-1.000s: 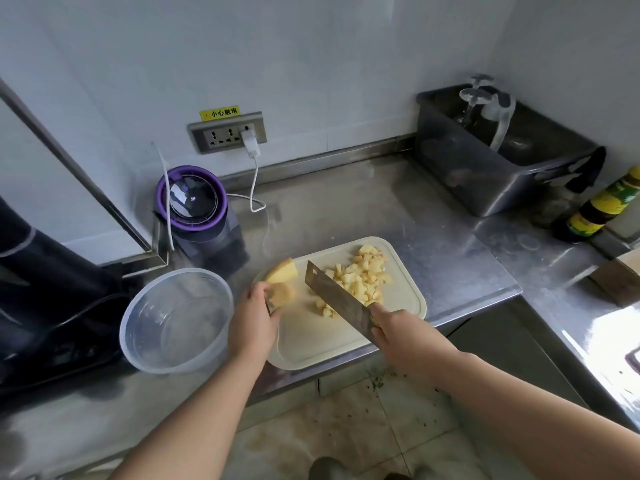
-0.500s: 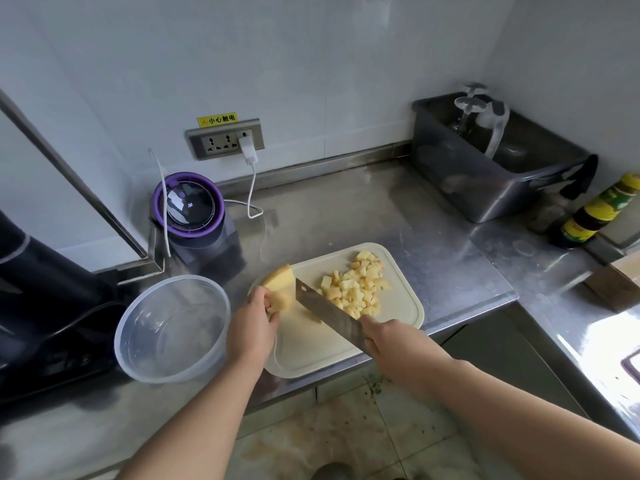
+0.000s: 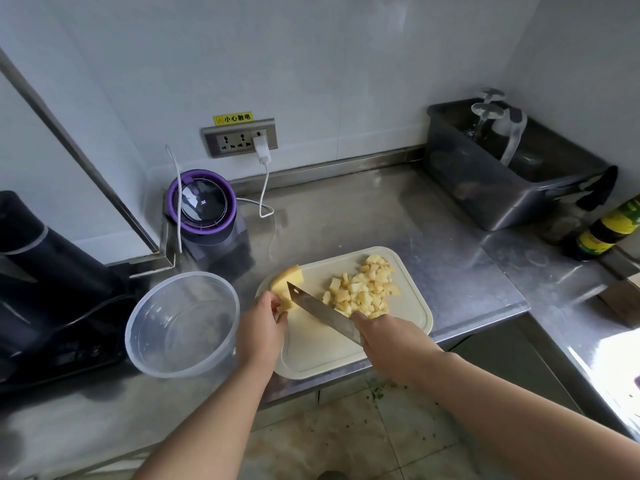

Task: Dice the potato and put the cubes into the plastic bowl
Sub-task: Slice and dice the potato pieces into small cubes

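A pale cutting board (image 3: 412, 317) lies on the steel counter. At its left end my left hand (image 3: 261, 327) holds the uncut yellow potato piece (image 3: 289, 280). My right hand (image 3: 388, 337) grips a cleaver (image 3: 320, 311), its blade lying against the right side of that piece. A heap of potato cubes (image 3: 362, 292) sits on the board's far right part. The clear plastic bowl (image 3: 181, 323) stands left of the board and looks empty.
A purple-rimmed appliance (image 3: 204, 209) with a white cable stands behind the bowl. A black device (image 3: 45, 282) is at the far left, a dark bin (image 3: 502, 168) at the back right, a bottle (image 3: 609, 230) by the right edge. The counter's front edge runs just under the board.
The cleaver has moved left from beside the cube heap to the potato piece held by my left hand. The cubes lie in a tighter heap.
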The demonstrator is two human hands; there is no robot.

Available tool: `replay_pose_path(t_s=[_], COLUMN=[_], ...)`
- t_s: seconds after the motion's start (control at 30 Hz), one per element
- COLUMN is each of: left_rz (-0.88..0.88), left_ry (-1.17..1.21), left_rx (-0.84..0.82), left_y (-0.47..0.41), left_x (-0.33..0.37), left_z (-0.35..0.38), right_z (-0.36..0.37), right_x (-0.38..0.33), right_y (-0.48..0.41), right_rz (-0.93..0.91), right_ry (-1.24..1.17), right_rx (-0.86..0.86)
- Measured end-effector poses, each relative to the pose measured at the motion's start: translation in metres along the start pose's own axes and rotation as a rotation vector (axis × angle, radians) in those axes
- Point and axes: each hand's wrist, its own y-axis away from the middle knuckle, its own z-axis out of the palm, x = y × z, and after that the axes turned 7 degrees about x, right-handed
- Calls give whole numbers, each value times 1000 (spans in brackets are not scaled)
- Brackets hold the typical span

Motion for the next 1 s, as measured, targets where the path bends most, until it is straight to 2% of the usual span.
replay_pose_path(t_s=[0.57, 1.0], left_rz=[26, -58], left_ry=[-39, -37], left_rx=[-62, 46], left_y=[2, 3], left_x=[-5, 10], left_z=[-3, 4], right_z=[-6, -12], right_x=[-6, -8], right_y=[0, -4], right_rz=[25, 12], right_ry=[-26, 37], right_rx=[-21, 5])
